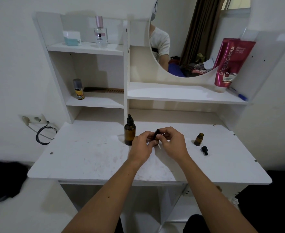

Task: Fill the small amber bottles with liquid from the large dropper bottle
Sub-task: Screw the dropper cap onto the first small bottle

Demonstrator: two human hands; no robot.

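Observation:
The large amber dropper bottle (129, 132) stands upright on the white desk (91, 155), its black dropper cap on. Just right of it, my left hand (142, 146) and my right hand (172, 142) meet around a small amber bottle (156, 135). My left fingers hold its body, mostly hidden, and my right fingertips pinch its black dropper cap. A second small amber bottle (198, 139) stands uncapped farther right. Its black dropper cap (204, 150) lies on the desk beside it.
Shelves rise behind the desk with a perfume bottle (100, 32), a white jar (71, 38), a small spray can (78, 89), a comb (104, 89), a pink tube (230, 64) and a round mirror (197, 36). A wall socket with cable (35, 119) sits left.

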